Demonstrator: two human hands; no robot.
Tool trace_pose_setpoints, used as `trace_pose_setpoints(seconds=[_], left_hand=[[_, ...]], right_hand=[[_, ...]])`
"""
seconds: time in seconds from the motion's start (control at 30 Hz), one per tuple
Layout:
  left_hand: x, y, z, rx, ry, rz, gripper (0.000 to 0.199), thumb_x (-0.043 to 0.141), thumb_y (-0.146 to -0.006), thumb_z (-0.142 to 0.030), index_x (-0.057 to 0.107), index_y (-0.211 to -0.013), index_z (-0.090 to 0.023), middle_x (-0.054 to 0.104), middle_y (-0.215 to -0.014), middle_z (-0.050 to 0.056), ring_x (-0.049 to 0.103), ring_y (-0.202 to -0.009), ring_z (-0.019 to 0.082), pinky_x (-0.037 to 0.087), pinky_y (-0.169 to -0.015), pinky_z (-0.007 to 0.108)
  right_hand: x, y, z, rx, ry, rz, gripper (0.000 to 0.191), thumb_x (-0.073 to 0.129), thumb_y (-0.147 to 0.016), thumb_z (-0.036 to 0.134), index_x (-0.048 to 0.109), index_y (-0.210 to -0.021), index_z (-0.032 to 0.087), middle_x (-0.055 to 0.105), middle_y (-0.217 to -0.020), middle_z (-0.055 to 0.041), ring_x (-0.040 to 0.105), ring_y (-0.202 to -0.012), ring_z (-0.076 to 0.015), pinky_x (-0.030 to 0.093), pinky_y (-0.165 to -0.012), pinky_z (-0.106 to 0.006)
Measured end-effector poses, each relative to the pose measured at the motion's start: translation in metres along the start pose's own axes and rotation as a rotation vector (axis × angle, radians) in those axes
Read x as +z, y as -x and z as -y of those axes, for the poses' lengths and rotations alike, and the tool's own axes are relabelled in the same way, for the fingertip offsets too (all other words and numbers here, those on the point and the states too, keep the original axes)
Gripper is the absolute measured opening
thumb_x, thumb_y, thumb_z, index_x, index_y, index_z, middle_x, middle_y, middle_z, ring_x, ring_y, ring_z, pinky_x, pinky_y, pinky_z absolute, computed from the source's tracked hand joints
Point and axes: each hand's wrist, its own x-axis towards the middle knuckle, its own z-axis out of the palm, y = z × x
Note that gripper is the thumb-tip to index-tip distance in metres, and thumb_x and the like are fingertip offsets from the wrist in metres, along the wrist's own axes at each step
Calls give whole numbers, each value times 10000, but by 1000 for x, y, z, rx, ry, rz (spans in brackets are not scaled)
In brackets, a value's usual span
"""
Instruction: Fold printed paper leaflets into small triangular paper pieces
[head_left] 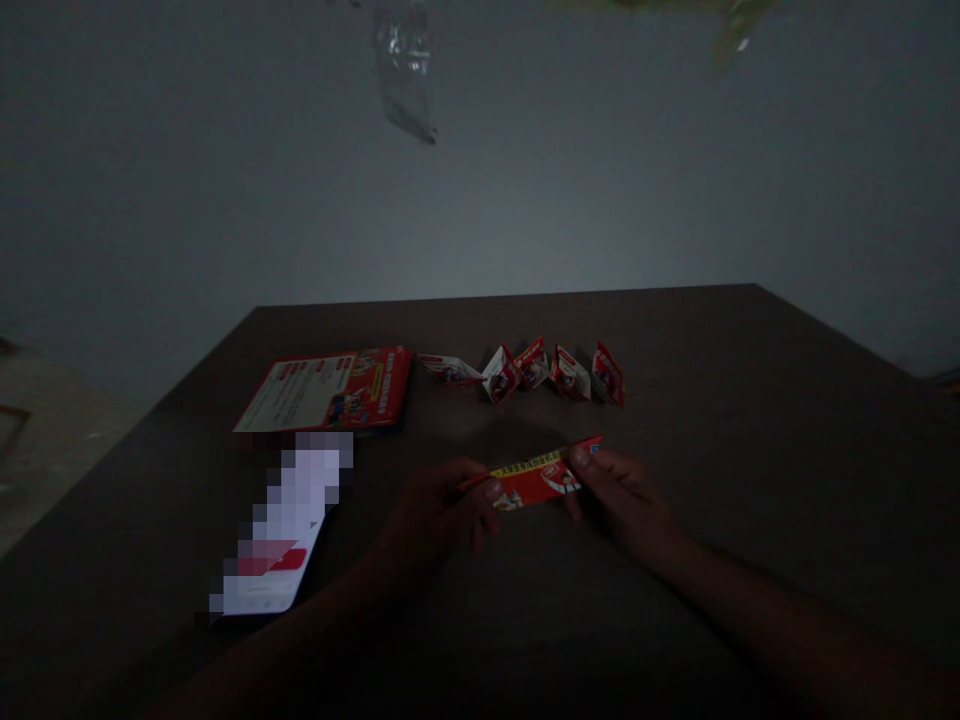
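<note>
A red printed leaflet point(536, 484), folded into a narrow strip with a yellow band of characters, is held between both hands above the table. My left hand point(442, 505) pinches its left end, thumb on the front face. At the other end, my right hand point(622, 495) grips it with the thumb near the upper corner. Beyond the hands stand several folded red-and-white leaflets point(501, 374) in a loose row. A stack of similar flat leaflets point(300, 393) lies to the left of that row.
A phone point(274, 580) with a lit, partly blurred-out screen rests on the dark table point(697, 380), left of my hands. Behind the table rises a pale wall point(600, 180), where a clear plastic bag point(407, 75) hangs.
</note>
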Motion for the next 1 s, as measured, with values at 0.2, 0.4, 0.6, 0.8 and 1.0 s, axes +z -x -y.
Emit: trace_pose_setpoints(seconds=[0.2,0.4,0.6,0.8,1.0], left_hand=[[0,2,6,129,-218,-52,192,539,-825,-305,638,-826,-141,592,-583,-31,499,-442,70,400,-450,170],[-3,3,5,174,-402,-95,190,534,-823,-282,665,-889,-162,621,-644,-22,514,-482,78,398,-474,167],[-2,3,3,185,-406,-109,196,526,-822,-285,671,-865,-160,612,-635,-18,522,-496,91,402,-479,176],[-4,1,6,276,-514,-182,153,549,-810,-254,672,-860,-178,644,-697,-4,562,-596,117,423,-551,198],[-6,3,2,374,-505,-314,93,554,-799,-211,633,-815,-165,603,-754,10,572,-682,131,439,-632,223]], right_hand=[[-1,-3,-6,-14,-130,-4,417,470,-870,521,583,-709,154,514,-499,22,398,-412,-87,277,-399,-207],[0,-5,-3,24,-116,-31,365,545,-842,479,575,-691,148,513,-517,26,397,-426,-77,281,-410,-205],[0,-5,-3,26,-144,14,339,550,-830,487,595,-780,154,529,-535,27,403,-435,-89,276,-413,-211],[-2,-6,-5,55,-16,-8,418,559,-829,469,575,-573,139,453,-474,34,382,-433,-80,264,-428,-216],[-1,-6,-7,4,-51,42,503,458,-871,525,616,-602,130,526,-520,-2,424,-446,-89,307,-437,-221]])
